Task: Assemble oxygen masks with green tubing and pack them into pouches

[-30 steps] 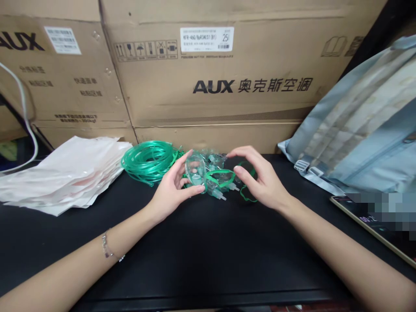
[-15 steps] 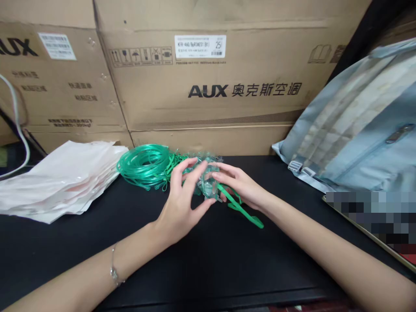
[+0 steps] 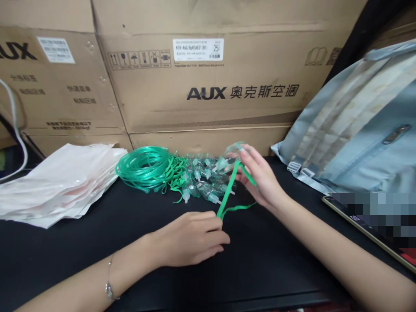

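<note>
Your left hand [image 3: 191,238]: fingers closed on green strap [image 3: 229,188]. Your right hand [image 3: 264,184]: fingers half-curled, holding clear mask [image 3: 230,154] near tabletop's [image 3: 266,268] far edge.

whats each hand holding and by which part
The right hand holds a clear mask by its right side; the left hand grips the green strap below the mask.

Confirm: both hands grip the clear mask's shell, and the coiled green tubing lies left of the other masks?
No: the head view shows only the right hand gripping the clear mask's shell; the left hand grips the green strap. The coiled green tubing lies left of the other masks.
</note>
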Available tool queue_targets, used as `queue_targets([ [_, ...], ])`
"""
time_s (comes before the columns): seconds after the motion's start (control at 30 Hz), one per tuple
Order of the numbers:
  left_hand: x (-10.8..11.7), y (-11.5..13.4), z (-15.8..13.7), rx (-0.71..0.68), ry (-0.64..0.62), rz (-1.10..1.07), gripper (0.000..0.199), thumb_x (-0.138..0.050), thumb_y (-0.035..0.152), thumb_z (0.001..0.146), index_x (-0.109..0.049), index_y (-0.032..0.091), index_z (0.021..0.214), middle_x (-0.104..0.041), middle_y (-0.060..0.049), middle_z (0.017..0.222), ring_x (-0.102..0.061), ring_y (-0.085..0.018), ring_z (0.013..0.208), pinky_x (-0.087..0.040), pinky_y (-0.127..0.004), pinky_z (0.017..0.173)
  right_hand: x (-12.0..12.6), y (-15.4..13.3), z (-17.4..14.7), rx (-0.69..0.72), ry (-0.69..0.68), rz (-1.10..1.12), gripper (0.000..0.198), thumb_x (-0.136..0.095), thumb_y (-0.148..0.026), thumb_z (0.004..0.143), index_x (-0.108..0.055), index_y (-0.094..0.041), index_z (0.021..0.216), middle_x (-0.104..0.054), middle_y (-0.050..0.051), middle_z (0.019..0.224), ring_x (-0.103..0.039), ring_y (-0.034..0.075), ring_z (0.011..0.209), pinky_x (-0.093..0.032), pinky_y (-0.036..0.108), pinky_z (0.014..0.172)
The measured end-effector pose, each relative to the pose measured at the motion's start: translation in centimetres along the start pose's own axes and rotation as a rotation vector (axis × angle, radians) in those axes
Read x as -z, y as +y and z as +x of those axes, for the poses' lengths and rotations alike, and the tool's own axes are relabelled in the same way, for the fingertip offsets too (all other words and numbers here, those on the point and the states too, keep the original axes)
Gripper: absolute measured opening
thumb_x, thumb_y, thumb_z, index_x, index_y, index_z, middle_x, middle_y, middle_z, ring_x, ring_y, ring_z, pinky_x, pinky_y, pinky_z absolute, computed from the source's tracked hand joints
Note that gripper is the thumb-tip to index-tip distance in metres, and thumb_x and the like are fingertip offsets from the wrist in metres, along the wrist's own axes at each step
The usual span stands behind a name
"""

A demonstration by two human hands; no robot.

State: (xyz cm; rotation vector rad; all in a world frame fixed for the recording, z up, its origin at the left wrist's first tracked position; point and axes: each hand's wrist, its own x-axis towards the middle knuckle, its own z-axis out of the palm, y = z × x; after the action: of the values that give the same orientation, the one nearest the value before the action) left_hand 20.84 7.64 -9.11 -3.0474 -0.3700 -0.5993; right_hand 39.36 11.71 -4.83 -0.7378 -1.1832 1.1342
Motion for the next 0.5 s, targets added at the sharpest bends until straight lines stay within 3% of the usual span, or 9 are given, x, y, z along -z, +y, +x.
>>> queue_targets([
  [0.07, 0.9, -0.2, -0.5, -0.007, 0.231, -0.07, 0.011, -0.047, 0.01, 0.081, -0.054, 0.016, 0.087, -0.054, -0.001, 0.071, -0.052, -0.012, 0.068, -0.046, -0.024, 0.066, 1.1, -0.2, 0.8, 0.06, 0.109, -0.012, 0.03, -0.065, -0.041, 0.068, -0.051, -0.023, 0.088, -0.059, -0.003, 0.086, -0.057, 0.007, 0.061, -0.048, 0.016, 0.047],
  [0.13, 1.8, -0.6, -0.9, 0.071, 0.539, -0.082, 0.017, -0.05, 0.001, 0.075, -0.052, 0.017, 0.081, -0.051, 0.0, 0.069, -0.051, -0.011, 0.067, -0.046, -0.024, 0.065, 2.1, -0.2, 1.6, 0.096, 0.222, -0.056, 0.032, -0.066, -0.043, 0.066, -0.05, -0.023, 0.085, -0.058, -0.003, 0.083, -0.057, 0.007, 0.059, -0.048, 0.016, 0.045],
  [0.2, 2.9, -1.3, -1.2, 0.183, 0.827, 0.022, 0.024, -0.054, -0.003, 0.069, -0.052, 0.018, 0.081, -0.049, -0.001, 0.076, -0.051, -0.012, 0.071, -0.047, -0.025, 0.063, 2.9, 0.0, 2.2, 0.123, 0.316, -0.119, 0.033, -0.067, -0.043, 0.064, -0.05, -0.023, 0.085, -0.057, -0.003, 0.079, -0.057, 0.008, 0.056, -0.047, 0.015, 0.041],
  [0.27, 3.9, -2.5, -1.7, 0.3, 1.022, 0.183, 0.03, -0.057, 0.0, 0.066, -0.055, 0.02, 0.087, -0.048, -0.004, 0.087, -0.051, -0.015, 0.077, -0.047, -0.026, 0.059, 3.4, 0.2, 2.6, 0.144, 0.375, -0.172, 0.034, -0.066, -0.043, 0.064, -0.05, -0.023, 0.085, -0.056, -0.003, 0.077, -0.055, 0.007, 0.053, -0.046, 0.016, 0.039],
  [0.33, 4.9, -4.2, -2.5, 0.408, 1.065, 0.249, 0.029, -0.056, 0.004, 0.069, -0.057, 0.02, 0.093, -0.047, -0.006, 0.097, -0.052, -0.016, 0.082, -0.048, -0.026, 0.061, 3.8, 0.4, 2.9, 0.143, 0.416, -0.203, 0.033, -0.065, -0.044, 0.065, -0.05, -0.023, 0.085, -0.056, -0.003, 0.076, -0.054, 0.007, 0.052, -0.045, 0.016, 0.038],
  [0.4, 5.7, -6.1, -3.5, 0.544, 1.024, 0.235, 0.02, -0.053, 0.012, 0.075, -0.06, 0.02, 0.092, -0.047, -0.005, 0.1, -0.053, -0.015, 0.084, -0.048, -0.026, 0.065, 4.2, 0.6, 3.0, 0.124, 0.458, -0.232, 0.032, -0.063, -0.045, 0.066, -0.052, -0.023, 0.085, -0.054, -0.003, 0.074, -0.051, 0.006, 0.049, -0.043, 0.015, 0.036],
  [0.5, 6.2, -8.4, -4.9, 0.761, 1.024, 0.092, 0.028, -0.043, 0.031, 0.085, -0.059, 0.017, 0.103, -0.05, -0.005, 0.099, -0.053, -0.012, 0.07, -0.047, -0.027, 0.06, 4.4, 0.7, 3.1, 0.096, 0.497, -0.311, 0.031, -0.06, -0.046, 0.067, -0.055, -0.022, 0.087, -0.049, -0.004, 0.069, -0.044, 0.005, 0.045, -0.038, 0.015, 0.034],
])
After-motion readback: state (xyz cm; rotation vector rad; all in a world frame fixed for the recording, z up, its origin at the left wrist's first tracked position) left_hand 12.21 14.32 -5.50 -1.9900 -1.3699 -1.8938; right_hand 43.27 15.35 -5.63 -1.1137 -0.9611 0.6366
